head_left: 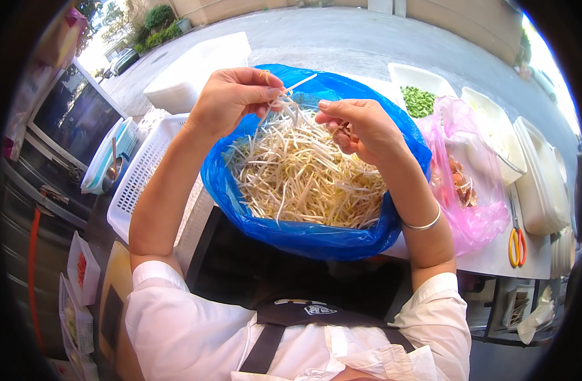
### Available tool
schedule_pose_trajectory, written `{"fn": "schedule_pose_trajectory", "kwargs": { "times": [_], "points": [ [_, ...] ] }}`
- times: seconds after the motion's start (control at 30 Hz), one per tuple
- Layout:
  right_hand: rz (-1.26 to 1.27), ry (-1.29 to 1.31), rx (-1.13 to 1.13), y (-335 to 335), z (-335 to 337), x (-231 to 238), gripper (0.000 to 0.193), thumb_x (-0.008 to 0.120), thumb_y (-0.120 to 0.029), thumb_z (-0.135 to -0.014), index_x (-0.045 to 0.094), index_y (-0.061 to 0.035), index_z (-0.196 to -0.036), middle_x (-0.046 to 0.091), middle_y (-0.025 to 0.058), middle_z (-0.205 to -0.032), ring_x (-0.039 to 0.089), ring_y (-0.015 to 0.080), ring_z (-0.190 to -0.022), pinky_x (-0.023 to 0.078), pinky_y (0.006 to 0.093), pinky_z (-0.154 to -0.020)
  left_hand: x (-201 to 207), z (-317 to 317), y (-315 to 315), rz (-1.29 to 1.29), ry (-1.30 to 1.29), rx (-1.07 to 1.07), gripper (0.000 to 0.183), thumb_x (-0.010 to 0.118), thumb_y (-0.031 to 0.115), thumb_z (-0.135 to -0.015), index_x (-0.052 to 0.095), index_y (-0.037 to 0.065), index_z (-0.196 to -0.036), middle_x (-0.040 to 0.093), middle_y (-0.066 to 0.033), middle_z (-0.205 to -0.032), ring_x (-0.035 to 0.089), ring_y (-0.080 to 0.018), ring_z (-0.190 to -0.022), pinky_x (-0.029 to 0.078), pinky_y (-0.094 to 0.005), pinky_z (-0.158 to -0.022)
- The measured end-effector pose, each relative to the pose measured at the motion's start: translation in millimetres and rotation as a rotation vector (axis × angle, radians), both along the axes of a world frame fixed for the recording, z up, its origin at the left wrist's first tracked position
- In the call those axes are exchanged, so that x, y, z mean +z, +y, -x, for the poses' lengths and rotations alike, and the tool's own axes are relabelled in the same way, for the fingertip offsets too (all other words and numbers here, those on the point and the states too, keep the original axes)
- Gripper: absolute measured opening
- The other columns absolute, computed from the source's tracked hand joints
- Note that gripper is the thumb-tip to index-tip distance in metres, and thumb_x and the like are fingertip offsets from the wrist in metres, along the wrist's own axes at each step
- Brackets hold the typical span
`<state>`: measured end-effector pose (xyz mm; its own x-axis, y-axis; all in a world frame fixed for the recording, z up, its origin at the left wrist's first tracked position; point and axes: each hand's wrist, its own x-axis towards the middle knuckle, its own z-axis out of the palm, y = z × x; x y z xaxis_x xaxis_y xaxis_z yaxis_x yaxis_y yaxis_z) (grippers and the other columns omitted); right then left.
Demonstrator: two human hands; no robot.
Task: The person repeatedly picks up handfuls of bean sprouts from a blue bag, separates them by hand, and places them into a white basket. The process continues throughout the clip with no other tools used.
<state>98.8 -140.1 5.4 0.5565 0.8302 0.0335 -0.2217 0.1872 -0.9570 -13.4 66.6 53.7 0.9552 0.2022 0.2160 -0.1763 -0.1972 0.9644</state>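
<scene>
Above a blue plastic bag [284, 241] heaped with thin white bean sprouts [304, 181], the left hand [231, 98] pinches several sprouts [292, 109] and the right hand [365, 127] holds brownish strands [340, 130], near a translucent pink bag [484, 222].

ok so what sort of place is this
Probably an open-air food-prep spot, perhaps a street stall or a small eatery's outdoor work area: a blue plastic bag full of bean sprouts, a white tub of chopped greens, and pavement just beyond.
</scene>
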Motion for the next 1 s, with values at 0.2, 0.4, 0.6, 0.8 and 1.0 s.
{"fn": "schedule_pose_trajectory", "kwargs": {
  "times": [0.2,0.4,0.6,0.8,1.0],
  "points": [
    [0.201,-0.248,0.034,-0.6,-3.6,-3.9,0.028,0.074,-0.027,-0.073,0.065,-0.0021,-0.065,0.053,-0.0011,-0.053,0.045,0.0040,-0.042,0.031,0.0181,-0.039,0.7,0.2,5.6,-0.063,-0.067,0.054,0.011,0.064,0.002,-0.085,0.066,-0.004,-0.094,0.066,-0.0118,-0.084,0.065,-0.0155,-0.071,0.050,-0.0210,-0.055],
    [0.147,-0.144,0.002,5.1,-4.8,-7.6,0.041,0.074,-0.037,-0.076,0.066,0.0029,-0.079,0.054,0.0002,-0.058,0.046,0.0042,-0.044,0.032,0.0181,-0.039,-5.3,-4.5,14.1,-0.033,-0.078,0.098,0.014,0.063,0.002,-0.085,0.065,-0.004,-0.097,0.066,-0.0124,-0.085,0.066,-0.0160,-0.073,0.051,-0.0211,-0.055],
    [0.055,-0.100,-0.084,6.4,-3.1,-7.0,0.047,0.070,-0.039,-0.081,0.064,0.0081,-0.083,0.051,0.0023,-0.058,0.042,0.0062,-0.041,0.030,0.0193,-0.037,-15.3,-11.9,12.9,0.148,0.028,-0.027,0.016,0.063,0.001,-0.084,0.064,-0.004,-0.100,0.067,-0.0150,-0.091,0.066,-0.0177,-0.075,0.052,-0.0232,-0.058],
    [0.064,-0.023,-0.117,5.6,-0.4,-5.0,0.038,0.066,-0.032,-0.086,0.063,0.0057,-0.085,0.050,0.0016,-0.059,0.042,0.0064,-0.043,0.029,0.0192,-0.037,-19.5,-14.0,11.4,0.195,0.026,-0.138,0.017,0.062,-0.005,-0.081,0.067,-0.002,-0.097,0.067,-0.0166,-0.098,0.066,-0.0195,-0.084,0.054,-0.0266,-0.069],
    [-0.102,-0.022,-0.221,6.0,-6.7,-12.2,0.018,0.069,-0.016,-0.081,0.064,0.0015,-0.083,0.052,0.0006,-0.060,0.041,0.0060,-0.046,0.031,0.0216,-0.042,-25.2,-13.0,6.6,0.183,0.030,-0.278,0.020,0.062,-0.008,-0.080,0.067,-0.001,-0.098,0.066,-0.0156,-0.098,0.066,-0.0183,-0.082,0.055,-0.0267,-0.068]
  ]
}}
